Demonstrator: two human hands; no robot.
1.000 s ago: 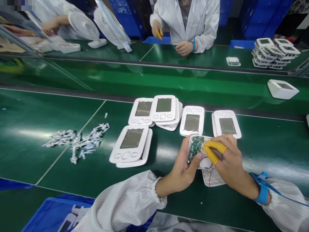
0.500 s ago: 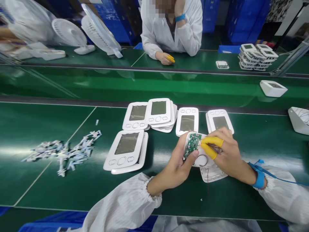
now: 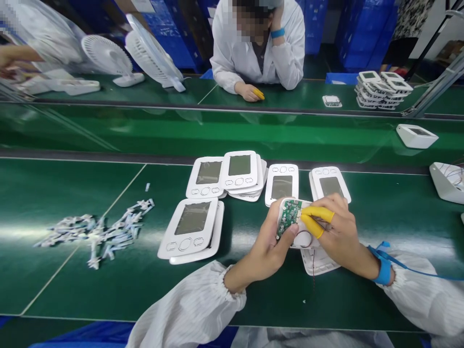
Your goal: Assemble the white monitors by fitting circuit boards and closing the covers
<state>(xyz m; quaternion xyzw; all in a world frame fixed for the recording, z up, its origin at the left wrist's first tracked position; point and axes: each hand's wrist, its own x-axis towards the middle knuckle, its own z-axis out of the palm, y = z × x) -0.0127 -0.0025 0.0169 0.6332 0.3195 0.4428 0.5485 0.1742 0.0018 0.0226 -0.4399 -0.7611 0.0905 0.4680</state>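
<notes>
My left hand [image 3: 270, 246] is closed on a white plastic housing [image 3: 302, 240] with a green circuit board [image 3: 288, 217] fixed in it. Its thumb presses near the board's lower edge. With two fingers in yellow finger cots, my right hand [image 3: 339, 227] pinches a small wire connector at the board's right edge; the fingertips partly hide it. A dark wire loop [image 3: 305, 237] lies in the housing, and a thin red wire [image 3: 313, 275] hangs below. Under my hands, another white plastic shell [image 3: 319, 263] lies on the green bench.
White display units [image 3: 192, 222] lie in small stacks to the left and behind my hands. A heap of small pale strips [image 3: 97, 232] spreads at far left. Opposite, a person in white [image 3: 257, 53] rests an arm on the bench. More stacked units [image 3: 380, 92] stand behind right.
Both hands keep their hold on the housing and connector with hardly any movement. The view has shifted slightly, and the person opposite has lowered their head a little.
</notes>
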